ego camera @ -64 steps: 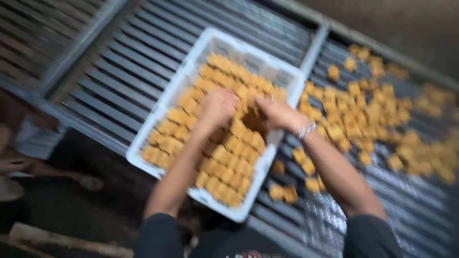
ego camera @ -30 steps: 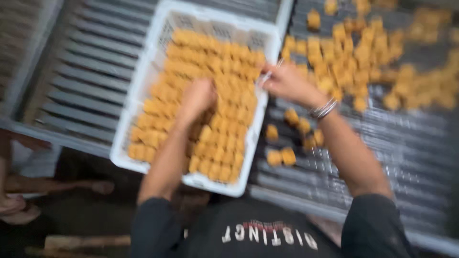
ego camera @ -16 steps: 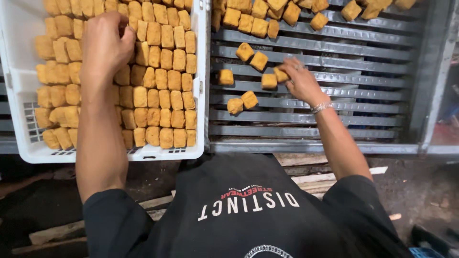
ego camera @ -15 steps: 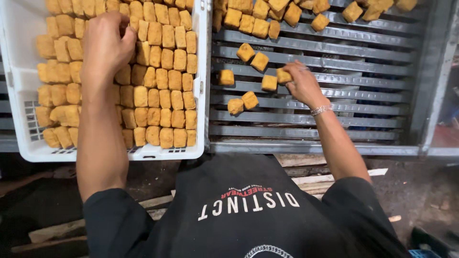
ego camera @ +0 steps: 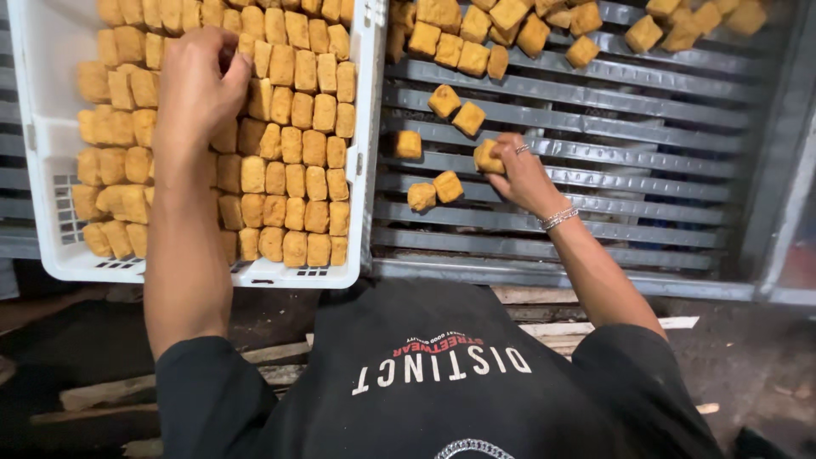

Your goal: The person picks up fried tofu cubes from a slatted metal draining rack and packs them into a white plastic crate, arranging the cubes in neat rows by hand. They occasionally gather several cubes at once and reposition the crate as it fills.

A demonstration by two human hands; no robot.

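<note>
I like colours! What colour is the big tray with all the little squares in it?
The tray is white, seen best in the head view.

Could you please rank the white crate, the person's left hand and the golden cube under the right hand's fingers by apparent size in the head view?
1. white crate
2. left hand
3. golden cube, partly covered by the right hand

Black short-sleeve tee w/ printed lettering; silver bracelet (ego camera: 558, 218), ring on right hand (ego camera: 518, 170).
</note>
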